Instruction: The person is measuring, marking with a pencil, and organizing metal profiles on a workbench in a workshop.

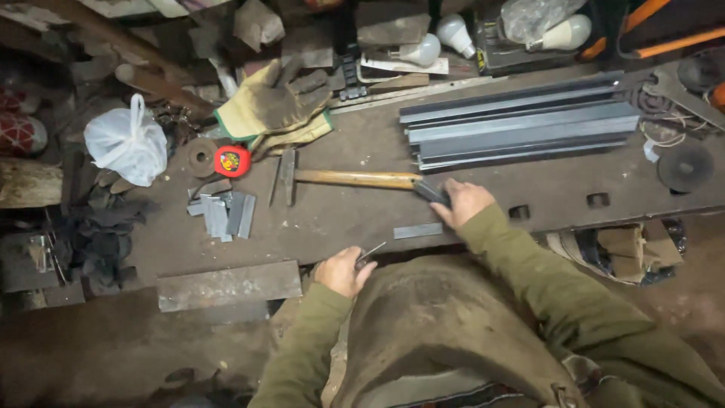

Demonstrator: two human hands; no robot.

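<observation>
We see right hand (464, 202) clenched on hammer (355, 179) handle end; head heavy, stiff. Left hand (343, 270) pinches thin metal piece (370, 253).

You're at a dark, worn metal workbench (340, 219) in dim light. Up beyond your hands, its far edge is crowded with clutter and white light bulbs (455, 34). Below and left of your hands, a dusty floor (113, 355) shows under the bench's near edge.

right hand (464, 202) gripping hammer (355, 179) handle, left hand (343, 270) pinching thin rod (371, 253)
</observation>
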